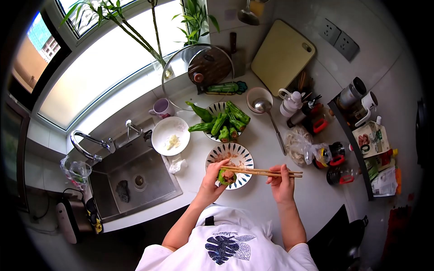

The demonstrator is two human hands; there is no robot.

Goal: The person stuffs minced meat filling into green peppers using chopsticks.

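Note:
My left hand (210, 183) is closed around a green pepper (222, 175) whose open end shows pinkish minced filling (229, 176). In my right hand (282, 185) is a pair of wooden chopsticks (266, 172), their tips at the pepper's opening. Beneath both lies a patterned plate (246, 158) with smears of minced filling left on it. Just behind it, several green peppers (220, 123) are heaped on a second patterned plate (213, 108); some show filling at their ends. A white bowl (159, 138) with a pale lump in it stands to the left.
The sink (151, 194) with its faucet (97, 149) is at left. Behind the plates a glass lid (174, 86) leans upright. A ladle (275, 126) rests in a small bowl (254, 94). Bottles (312, 113), a plastic bag (298, 144) and a condiment rack (350, 149) line the right side.

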